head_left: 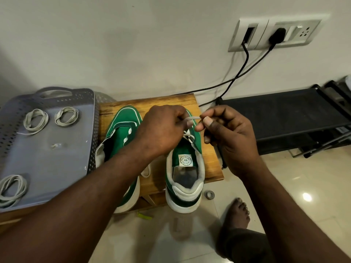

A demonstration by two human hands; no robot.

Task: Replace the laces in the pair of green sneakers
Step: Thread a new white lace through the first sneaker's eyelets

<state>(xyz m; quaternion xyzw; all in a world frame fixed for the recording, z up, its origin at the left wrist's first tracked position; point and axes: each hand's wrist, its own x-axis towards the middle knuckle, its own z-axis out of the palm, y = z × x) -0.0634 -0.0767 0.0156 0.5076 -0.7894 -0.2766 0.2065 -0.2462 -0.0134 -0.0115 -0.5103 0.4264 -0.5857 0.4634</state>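
Observation:
Two green sneakers stand on a small wooden stool (211,164), toes toward the wall. The left sneaker (121,133) has no lace in its eyelets. The right sneaker (185,168) carries a white lace (189,136) across its upper eyelets. A short stretch of that lace runs between my two hands above the shoe. My left hand (163,130) pinches one end of the stretch, and my right hand (226,133) pinches the other between thumb and forefinger. My left forearm hides part of the left sneaker's heel side.
A grey perforated tray (57,160) at the left holds three coiled whitish laces (36,120). A black shoe rack (284,118) stands at the right. Two black cables (237,76) hang from wall sockets. My bare foot (237,213) and a tape roll (209,194) are on the tiled floor.

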